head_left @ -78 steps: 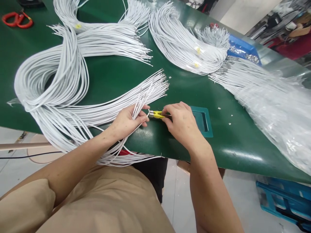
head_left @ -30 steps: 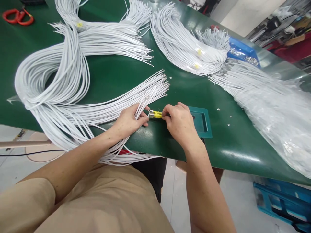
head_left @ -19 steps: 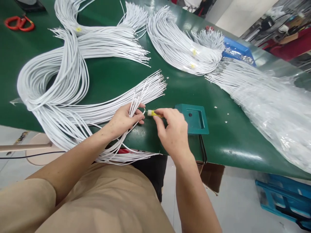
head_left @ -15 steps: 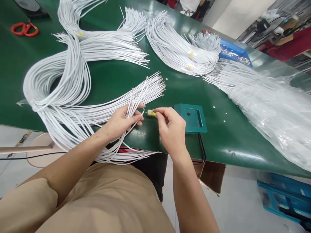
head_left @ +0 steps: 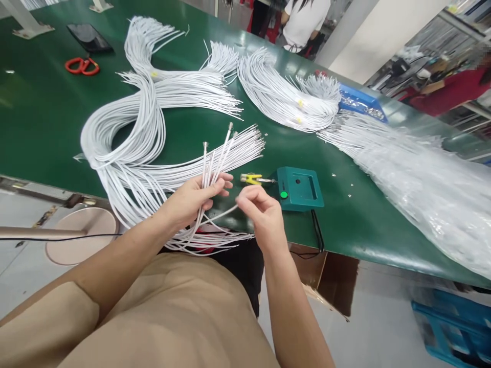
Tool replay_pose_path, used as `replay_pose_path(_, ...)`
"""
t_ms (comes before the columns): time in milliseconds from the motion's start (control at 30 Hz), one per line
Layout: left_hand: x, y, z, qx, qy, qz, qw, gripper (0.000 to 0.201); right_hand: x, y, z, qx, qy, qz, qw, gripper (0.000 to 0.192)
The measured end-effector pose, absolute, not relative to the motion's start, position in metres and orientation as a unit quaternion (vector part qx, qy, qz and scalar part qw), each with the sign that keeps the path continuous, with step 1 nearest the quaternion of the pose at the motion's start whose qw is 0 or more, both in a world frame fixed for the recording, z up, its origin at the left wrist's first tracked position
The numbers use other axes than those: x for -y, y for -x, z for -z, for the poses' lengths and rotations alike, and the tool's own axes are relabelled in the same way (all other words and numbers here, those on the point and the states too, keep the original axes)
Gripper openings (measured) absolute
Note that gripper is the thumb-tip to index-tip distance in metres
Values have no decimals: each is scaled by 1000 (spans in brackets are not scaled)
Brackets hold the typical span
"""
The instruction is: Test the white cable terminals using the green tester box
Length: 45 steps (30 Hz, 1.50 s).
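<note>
My left hand (head_left: 203, 194) is closed around several white wires (head_left: 209, 171), whose metal-tipped ends stand up above the fingers. With thumb and fingertips my right hand (head_left: 259, 204) pinches the end of one white wire (head_left: 226, 211) that runs over from the left hand; its tip is hidden by the fingers. Just beyond the right hand lies a small yellow piece with a pale cap (head_left: 252, 179), a metal rod extending from it to a teal box (head_left: 303, 189). A green light (head_left: 284, 194) shows on the box's near left corner.
A large loop of white wires (head_left: 126, 128) lies at left, with more bundles behind. Red-handled scissors (head_left: 82, 66) and a phone (head_left: 89, 38) lie back left. A blue tray (head_left: 360, 102) and plastic-wrapped wires (head_left: 422, 174) occupy the right. People stand beyond the table.
My right hand has let go of the yellow piece, which now lies by the teal box, and has pinched a wire end. The green light now shows. The view has shifted.
</note>
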<state>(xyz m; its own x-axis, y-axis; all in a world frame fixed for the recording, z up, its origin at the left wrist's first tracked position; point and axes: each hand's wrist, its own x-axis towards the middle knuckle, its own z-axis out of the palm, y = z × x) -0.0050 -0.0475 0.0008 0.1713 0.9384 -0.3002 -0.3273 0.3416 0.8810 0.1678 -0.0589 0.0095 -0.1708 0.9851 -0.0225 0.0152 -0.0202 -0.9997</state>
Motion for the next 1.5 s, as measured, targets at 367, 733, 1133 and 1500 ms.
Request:
replay_pose_path(367, 58, 9, -11, -390, -232, -477, 753, 27, 86, -127, -2, 642, 520, -515, 227, 26)
replay_pose_path(733, 60, 27, 4, -424, -285, -504, 696, 24, 97, -122, 13, 602, 543, -487, 324, 24)
replay_pose_path(1133, 62, 12, 13, -489, -439, -450, 605, 35, 80, -140, -3, 512, 575, -485, 415, 25)
replay_pose_path(1500, 68, 9, 3, -530, -525, -399, 533, 25, 61, -136, 1, 432, 485, -587, 483, 17)
